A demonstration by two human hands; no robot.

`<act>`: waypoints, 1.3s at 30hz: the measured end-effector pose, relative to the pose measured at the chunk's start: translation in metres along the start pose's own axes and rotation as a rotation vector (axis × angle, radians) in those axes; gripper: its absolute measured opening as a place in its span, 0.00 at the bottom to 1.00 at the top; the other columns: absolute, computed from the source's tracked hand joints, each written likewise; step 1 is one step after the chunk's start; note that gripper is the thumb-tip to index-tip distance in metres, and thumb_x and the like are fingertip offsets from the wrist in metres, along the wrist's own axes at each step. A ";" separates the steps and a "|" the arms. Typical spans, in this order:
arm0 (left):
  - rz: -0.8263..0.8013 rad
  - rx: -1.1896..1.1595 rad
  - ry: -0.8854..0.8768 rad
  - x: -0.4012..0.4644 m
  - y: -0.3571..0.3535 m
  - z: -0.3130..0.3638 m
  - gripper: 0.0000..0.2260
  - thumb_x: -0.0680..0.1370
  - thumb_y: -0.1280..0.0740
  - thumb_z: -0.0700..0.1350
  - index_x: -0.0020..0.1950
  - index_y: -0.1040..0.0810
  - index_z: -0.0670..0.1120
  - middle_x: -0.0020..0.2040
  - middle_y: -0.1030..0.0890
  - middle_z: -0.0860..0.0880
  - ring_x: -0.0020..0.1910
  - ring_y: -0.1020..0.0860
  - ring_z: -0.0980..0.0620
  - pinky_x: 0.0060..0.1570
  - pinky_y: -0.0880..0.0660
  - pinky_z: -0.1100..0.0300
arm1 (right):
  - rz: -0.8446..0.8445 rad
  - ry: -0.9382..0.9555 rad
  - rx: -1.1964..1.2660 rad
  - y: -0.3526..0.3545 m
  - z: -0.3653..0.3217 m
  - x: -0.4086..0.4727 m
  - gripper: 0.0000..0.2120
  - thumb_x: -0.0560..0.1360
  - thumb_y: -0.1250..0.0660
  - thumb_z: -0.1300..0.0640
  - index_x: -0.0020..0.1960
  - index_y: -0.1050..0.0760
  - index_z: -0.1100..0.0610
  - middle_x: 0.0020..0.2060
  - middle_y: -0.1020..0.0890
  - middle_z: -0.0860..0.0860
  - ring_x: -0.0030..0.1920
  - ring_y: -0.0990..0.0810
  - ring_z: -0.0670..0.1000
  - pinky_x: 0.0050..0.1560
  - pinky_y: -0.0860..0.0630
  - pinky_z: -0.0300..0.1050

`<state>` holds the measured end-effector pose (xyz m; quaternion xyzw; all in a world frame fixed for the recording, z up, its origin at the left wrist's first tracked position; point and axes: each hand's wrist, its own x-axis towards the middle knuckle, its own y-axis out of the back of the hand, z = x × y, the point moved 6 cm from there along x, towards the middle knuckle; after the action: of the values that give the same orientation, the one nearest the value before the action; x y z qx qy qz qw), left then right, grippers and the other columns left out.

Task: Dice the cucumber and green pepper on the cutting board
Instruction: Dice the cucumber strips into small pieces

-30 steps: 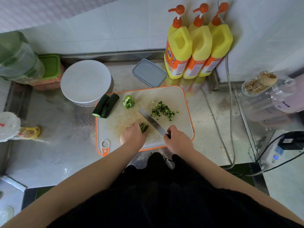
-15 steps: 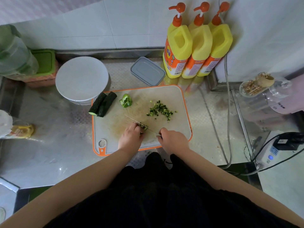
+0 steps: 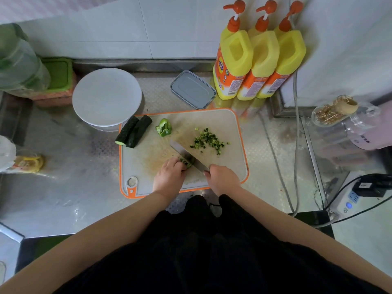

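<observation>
On the near half of the cutting board (image 3: 233,166), the left hand (image 3: 168,177) curls its fingers over a cucumber piece (image 3: 187,161). The right hand (image 3: 222,179) grips the knife (image 3: 186,154), blade angled far-left against that piece; green pepper (image 3: 163,127) lies farther back

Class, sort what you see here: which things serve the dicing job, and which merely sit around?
In use: orange-rimmed cutting board, steel knife, dark cucumber halves, green pepper chunk, diced green pile, left hand, right hand.
Idle: three yellow pump bottles, round white lid, grey container.
</observation>
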<state>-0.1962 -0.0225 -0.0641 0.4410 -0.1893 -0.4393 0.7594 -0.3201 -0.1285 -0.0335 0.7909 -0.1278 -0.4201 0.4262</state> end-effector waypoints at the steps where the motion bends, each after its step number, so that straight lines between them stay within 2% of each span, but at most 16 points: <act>1: 0.011 -0.003 -0.010 -0.001 0.001 0.000 0.04 0.76 0.30 0.42 0.44 0.21 0.41 0.47 0.24 0.47 0.47 0.25 0.46 0.39 0.23 0.47 | -0.006 -0.005 0.025 0.001 0.001 0.000 0.15 0.82 0.45 0.49 0.51 0.27 0.61 0.45 0.20 0.57 0.47 0.21 0.58 0.42 0.27 0.49; 6: 0.095 -0.022 -0.068 -0.005 0.012 0.006 0.05 0.78 0.31 0.44 0.45 0.20 0.42 0.47 0.24 0.49 0.45 0.24 0.48 0.34 0.25 0.54 | 0.042 0.007 0.032 0.003 0.000 -0.009 0.12 0.81 0.45 0.50 0.44 0.33 0.57 0.37 0.25 0.53 0.43 0.21 0.57 0.37 0.31 0.46; 12: 0.053 -0.021 -0.022 -0.001 0.007 0.002 0.05 0.76 0.29 0.42 0.43 0.19 0.41 0.45 0.22 0.48 0.44 0.24 0.46 0.37 0.23 0.50 | 0.034 0.051 -0.021 0.006 -0.010 -0.015 0.10 0.81 0.46 0.51 0.45 0.36 0.56 0.36 0.26 0.52 0.40 0.23 0.57 0.36 0.31 0.47; 17: -0.009 -0.023 0.032 0.004 0.004 0.000 0.06 0.77 0.31 0.44 0.49 0.17 0.43 0.48 0.21 0.48 0.48 0.23 0.46 0.43 0.24 0.54 | 0.028 0.053 -0.074 0.002 -0.014 -0.015 0.09 0.81 0.46 0.52 0.46 0.36 0.56 0.41 0.22 0.54 0.41 0.22 0.58 0.36 0.30 0.48; 22: -0.019 -0.027 0.035 0.004 0.002 -0.001 0.07 0.78 0.32 0.45 0.49 0.17 0.44 0.50 0.21 0.48 0.49 0.23 0.46 0.42 0.25 0.54 | 0.018 0.023 -0.117 -0.007 -0.014 -0.007 0.04 0.81 0.44 0.58 0.49 0.32 0.57 0.43 0.20 0.54 0.43 0.21 0.57 0.36 0.32 0.46; 25: 0.002 -0.033 0.015 0.004 0.004 0.000 0.05 0.77 0.31 0.44 0.47 0.17 0.43 0.48 0.20 0.47 0.47 0.23 0.46 0.40 0.25 0.54 | 0.011 -0.001 -0.068 -0.007 -0.011 -0.004 0.09 0.81 0.44 0.52 0.51 0.30 0.58 0.43 0.20 0.54 0.44 0.21 0.57 0.38 0.28 0.48; 27: 0.030 -0.039 -0.010 0.003 0.007 0.002 0.04 0.75 0.29 0.41 0.43 0.17 0.41 0.45 0.20 0.47 0.45 0.23 0.45 0.38 0.24 0.53 | 0.003 -0.038 0.006 -0.005 -0.006 -0.003 0.14 0.81 0.44 0.48 0.52 0.29 0.58 0.44 0.20 0.55 0.45 0.21 0.56 0.43 0.24 0.50; 30: 0.073 -0.050 -0.039 0.000 0.011 0.003 0.05 0.74 0.28 0.39 0.39 0.19 0.41 0.41 0.21 0.47 0.41 0.23 0.45 0.34 0.23 0.51 | -0.005 -0.069 0.086 -0.003 -0.002 -0.003 0.15 0.80 0.44 0.46 0.51 0.29 0.58 0.46 0.20 0.55 0.48 0.21 0.56 0.46 0.25 0.50; 34: 0.116 -0.061 -0.071 -0.004 0.018 0.006 0.04 0.74 0.27 0.40 0.40 0.19 0.42 0.43 0.20 0.48 0.42 0.23 0.47 0.34 0.25 0.56 | 0.032 -0.014 0.042 0.003 -0.007 -0.010 0.12 0.81 0.45 0.49 0.46 0.34 0.57 0.43 0.21 0.56 0.45 0.21 0.58 0.40 0.28 0.48; 36: 0.102 -0.051 -0.108 -0.006 0.018 0.007 0.02 0.73 0.26 0.39 0.42 0.17 0.43 0.44 0.19 0.48 0.42 0.22 0.45 0.35 0.24 0.57 | 0.033 0.031 -0.014 0.005 -0.013 -0.014 0.11 0.81 0.46 0.49 0.47 0.35 0.57 0.42 0.21 0.55 0.43 0.21 0.58 0.37 0.29 0.48; 39: 0.051 -0.011 -0.075 -0.004 0.013 0.002 0.03 0.73 0.26 0.40 0.46 0.16 0.44 0.45 0.19 0.48 0.44 0.21 0.44 0.37 0.24 0.56 | 0.034 0.058 -0.068 0.004 -0.020 -0.018 0.11 0.81 0.46 0.50 0.46 0.36 0.56 0.41 0.22 0.54 0.41 0.22 0.58 0.36 0.30 0.48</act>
<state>-0.1934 -0.0174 -0.0518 0.4150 -0.2266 -0.4372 0.7650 -0.3154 -0.1093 -0.0145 0.7856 -0.1146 -0.3936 0.4634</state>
